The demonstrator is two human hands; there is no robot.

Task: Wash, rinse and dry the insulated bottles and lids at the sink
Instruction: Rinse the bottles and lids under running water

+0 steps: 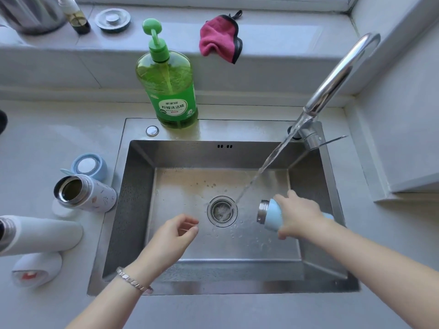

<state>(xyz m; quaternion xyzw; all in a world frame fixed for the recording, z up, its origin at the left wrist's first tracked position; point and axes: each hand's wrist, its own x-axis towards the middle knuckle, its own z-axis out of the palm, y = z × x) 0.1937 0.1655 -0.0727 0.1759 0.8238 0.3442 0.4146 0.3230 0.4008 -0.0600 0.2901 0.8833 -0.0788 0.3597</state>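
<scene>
Gripping blue bottle (pixel 270 216) sideways w/ right hand (pixel 298 216) – wet, prob slippery, could drop; left hand (pixel 177 235) loose, empty.

The green pump soap bottle (pixel 169 91) stands on the back rim of the rectangular steel sink (pixel 237 129), the curved chrome tap (pixel 337 74) at its back right, the patterned white insulated bottle (pixel 95 195) left on the grey worktop (pixel 35 143).

The right hand (pixel 299 216) covers most of the blue bottle (pixel 272 217) — only its neck end shows. The left edge cuts off the white bottle (pixel 47 231), and the upper left corner a metal pot (pixel 28 13). Small print on the soap bottle (pixel 169 91) is unreadable.
</scene>
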